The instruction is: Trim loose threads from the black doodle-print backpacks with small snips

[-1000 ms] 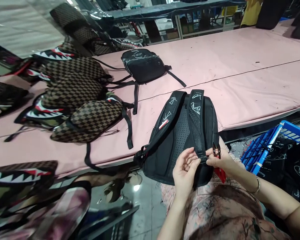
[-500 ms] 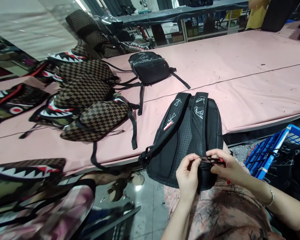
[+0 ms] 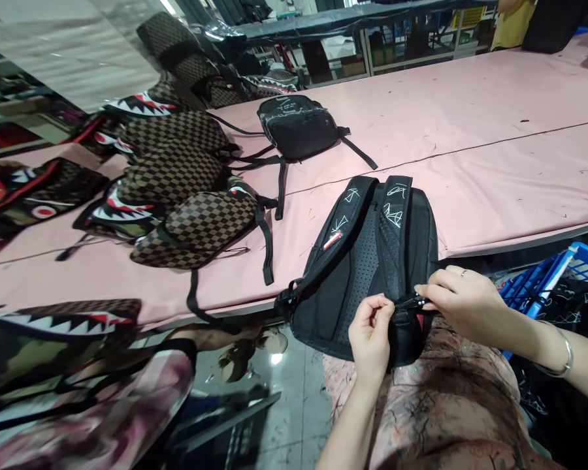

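Observation:
A black backpack (image 3: 360, 261) with white line drawings on its straps leans on the pink table's edge and my lap, straps facing up. Over its lower part, my left hand (image 3: 372, 326) pinches the end of a black strap (image 3: 402, 304). My right hand (image 3: 451, 297), with a ring on one finger, is closed on a small dark tool or buckle at the strap's other side; which of these it is cannot be made out.
Checkered shark-face bags (image 3: 176, 163) lie piled at the left of the pink table (image 3: 480, 150), beside a smaller black backpack (image 3: 298, 127). A blue basket (image 3: 551, 281) with black items stands at right. Another person's plaid sleeve (image 3: 151, 405) shows at lower left.
My right hand has turned over and moved slightly up, and the dark item in it now shows less. My left hand keeps its pinch. The view has shifted a little.

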`<state>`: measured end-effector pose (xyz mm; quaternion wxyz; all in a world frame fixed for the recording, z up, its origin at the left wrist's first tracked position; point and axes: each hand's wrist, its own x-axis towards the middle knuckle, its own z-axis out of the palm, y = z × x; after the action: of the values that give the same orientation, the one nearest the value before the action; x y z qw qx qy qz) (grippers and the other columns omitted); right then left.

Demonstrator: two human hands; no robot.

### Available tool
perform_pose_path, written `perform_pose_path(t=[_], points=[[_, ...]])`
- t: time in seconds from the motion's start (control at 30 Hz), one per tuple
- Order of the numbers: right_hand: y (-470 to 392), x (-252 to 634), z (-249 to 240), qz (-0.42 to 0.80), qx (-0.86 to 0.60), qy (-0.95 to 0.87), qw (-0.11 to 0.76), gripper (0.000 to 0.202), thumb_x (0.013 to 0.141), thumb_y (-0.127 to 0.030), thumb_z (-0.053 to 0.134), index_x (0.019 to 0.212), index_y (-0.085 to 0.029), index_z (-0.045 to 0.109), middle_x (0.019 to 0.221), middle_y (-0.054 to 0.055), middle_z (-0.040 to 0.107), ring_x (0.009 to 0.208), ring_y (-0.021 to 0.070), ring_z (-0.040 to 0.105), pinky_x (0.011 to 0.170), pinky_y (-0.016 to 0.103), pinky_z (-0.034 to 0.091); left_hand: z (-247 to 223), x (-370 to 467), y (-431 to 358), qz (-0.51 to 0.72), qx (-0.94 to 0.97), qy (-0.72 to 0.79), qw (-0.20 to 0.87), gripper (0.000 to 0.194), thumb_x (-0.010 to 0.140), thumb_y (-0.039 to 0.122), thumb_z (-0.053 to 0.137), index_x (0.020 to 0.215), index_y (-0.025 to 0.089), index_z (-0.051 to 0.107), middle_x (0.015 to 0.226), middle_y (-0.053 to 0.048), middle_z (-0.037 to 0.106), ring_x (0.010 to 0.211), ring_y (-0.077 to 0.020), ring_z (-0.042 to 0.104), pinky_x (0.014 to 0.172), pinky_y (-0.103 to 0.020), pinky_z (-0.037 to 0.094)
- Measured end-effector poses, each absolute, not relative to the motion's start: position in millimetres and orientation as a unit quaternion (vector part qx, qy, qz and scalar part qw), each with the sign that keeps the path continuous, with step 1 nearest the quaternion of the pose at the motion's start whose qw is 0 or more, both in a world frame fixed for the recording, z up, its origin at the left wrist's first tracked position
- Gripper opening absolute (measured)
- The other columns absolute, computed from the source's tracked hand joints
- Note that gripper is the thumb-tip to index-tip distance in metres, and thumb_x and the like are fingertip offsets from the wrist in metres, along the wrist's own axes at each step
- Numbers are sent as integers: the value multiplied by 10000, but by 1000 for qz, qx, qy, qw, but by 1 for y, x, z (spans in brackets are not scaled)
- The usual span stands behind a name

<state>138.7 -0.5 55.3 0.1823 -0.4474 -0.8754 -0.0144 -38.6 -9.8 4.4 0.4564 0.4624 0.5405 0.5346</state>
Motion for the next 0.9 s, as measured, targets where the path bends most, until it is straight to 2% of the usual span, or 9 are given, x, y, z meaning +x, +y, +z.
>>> perform_pose_path(t=[0.1,0.17,0.3,0.4,0.5,0.67,0.9], points=[[0,138,56,-36,-439,-882,166,133,849,-210,511,918,-192,623,758,46,577,682,162,442,593,286,296,7,-37,-11,534,486,535,439,111,767,264,594,705,172,598,708,2,578,734,-130,529,721,-231,407],[2,139,53,-38,-434,-883,175,134,851,-193,497,880,-192,627,734,42,570,664,159,434,581,286,289,8,-35,-11,543,472,530,450,121,762,274,607,703,169,595,713,0,581,730,-125,534,714,-228,413],[4,146,46,-12,-430,-872,233,188,881,-235,453,894,-179,631,755,47,595,684,157,466,610,273,335,10,-33,-11,569,330,473,586,231,745,373,628,698,163,545,746,-7,612,616,-90,544,591,-205,431],[4,155,44,-2,-431,-865,257,244,905,-260,411,948,-169,633,778,55,612,711,156,498,637,269,368,14,-33,-11,584,242,428,646,341,754,486,581,716,148,552,752,-42,643,621,-101,582,591,-221,461],[5,162,47,-8,-417,-880,227,230,897,-234,419,959,-180,634,792,50,611,709,149,497,626,265,367,18,-33,-12,586,232,418,654,370,756,507,569,797,140,587,750,-60,657,624,-102,593,600,-226,474],[10,165,52,-18,-384,-905,185,202,869,-191,453,973,-196,625,816,40,605,704,149,478,594,268,342,20,-31,-14,576,251,409,661,353,763,491,573,800,141,591,769,-58,658,634,-101,598,607,-229,477],[21,167,50,30,-348,-916,196,264,916,-301,389,959,-179,618,811,44,603,720,140,496,630,253,362,19,-31,-12,564,242,418,670,355,768,488,566,790,134,584,704,-41,626,602,-92,570,590,-227,470]])
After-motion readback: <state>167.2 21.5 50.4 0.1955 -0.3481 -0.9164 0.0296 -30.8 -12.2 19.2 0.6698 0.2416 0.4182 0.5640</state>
